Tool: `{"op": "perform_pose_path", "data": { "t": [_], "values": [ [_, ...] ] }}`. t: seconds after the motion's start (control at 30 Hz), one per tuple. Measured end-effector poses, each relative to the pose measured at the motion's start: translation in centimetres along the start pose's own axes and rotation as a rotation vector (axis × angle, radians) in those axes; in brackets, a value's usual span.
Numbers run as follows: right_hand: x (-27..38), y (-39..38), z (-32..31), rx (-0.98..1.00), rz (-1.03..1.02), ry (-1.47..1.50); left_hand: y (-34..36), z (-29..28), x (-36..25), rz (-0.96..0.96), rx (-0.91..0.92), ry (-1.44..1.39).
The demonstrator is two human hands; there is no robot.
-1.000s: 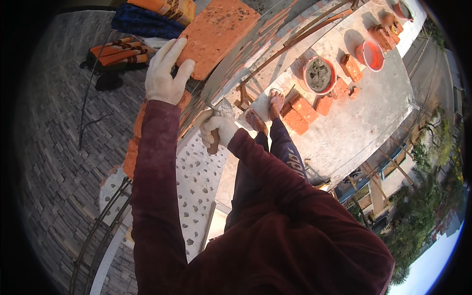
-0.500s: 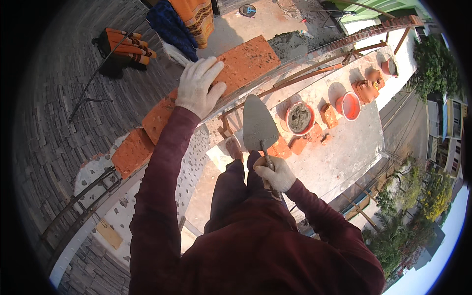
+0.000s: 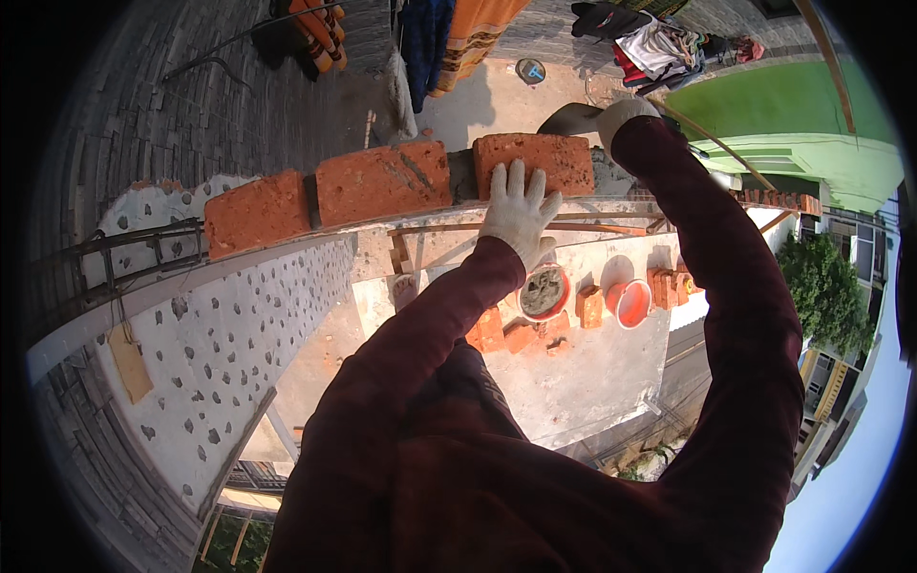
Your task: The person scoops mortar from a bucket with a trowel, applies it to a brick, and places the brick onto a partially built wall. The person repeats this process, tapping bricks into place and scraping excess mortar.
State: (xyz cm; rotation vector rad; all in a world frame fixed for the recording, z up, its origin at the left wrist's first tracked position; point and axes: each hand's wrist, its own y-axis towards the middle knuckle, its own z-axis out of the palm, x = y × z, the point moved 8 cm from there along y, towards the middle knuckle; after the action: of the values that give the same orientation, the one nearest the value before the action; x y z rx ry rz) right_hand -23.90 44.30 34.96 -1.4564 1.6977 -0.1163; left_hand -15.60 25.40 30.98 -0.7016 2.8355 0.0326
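My left hand [image 3: 519, 215], in a pale knit glove, lies with spread fingers on the near side of a red brick [image 3: 565, 160]. That brick tops a low wall, in a row with a middle brick [image 3: 382, 186] and a left brick [image 3: 256, 212]. Grey mortar [image 3: 462, 176] fills the joint beside the held-down brick, and more mortar [image 3: 613, 178] lies to its right. My right hand [image 3: 626, 116], also gloved, is closed around a trowel, its handle mostly hidden. The dark trowel blade [image 3: 567, 119] points left, just behind the brick's far right edge.
Below the wall, a platform [image 3: 602, 387] carries a mortar bucket [image 3: 566, 298], a red bucket [image 3: 632, 304] and several loose bricks [image 3: 589, 307]. Steel bars [image 3: 107, 256] stick out at the wall's left end. Orange cloth [image 3: 478, 38] hangs behind; clothes [image 3: 659, 48] lie farther right.
My right hand has carried the trowel from in front of my body up to behind the brick. My left hand has shifted to the brick's near side. The view has turned.
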Motion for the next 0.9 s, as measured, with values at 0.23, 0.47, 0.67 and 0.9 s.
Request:
{"op": "perform_pose_path", "data": {
  "t": [0.23,0.47,0.67,0.9],
  "values": [
    [7.7,0.1,-3.9,-0.116,-0.317,-0.196,0.1,1.1,-0.2,-0.065,0.076,-0.04],
    [12.7,-1.7,-10.4,0.038,-0.462,-0.147,-0.1,0.5,0.0,-0.073,0.042,-0.038],
    [5.0,-9.6,-13.0,-0.335,-0.345,0.303,-3.6,0.2,-0.3,-0.009,-0.047,-0.128],
    [-4.6,-20.3,3.9,-0.54,0.143,1.196,-13.9,-2.0,9.0,-0.035,-0.177,-0.272]
  ]
}}
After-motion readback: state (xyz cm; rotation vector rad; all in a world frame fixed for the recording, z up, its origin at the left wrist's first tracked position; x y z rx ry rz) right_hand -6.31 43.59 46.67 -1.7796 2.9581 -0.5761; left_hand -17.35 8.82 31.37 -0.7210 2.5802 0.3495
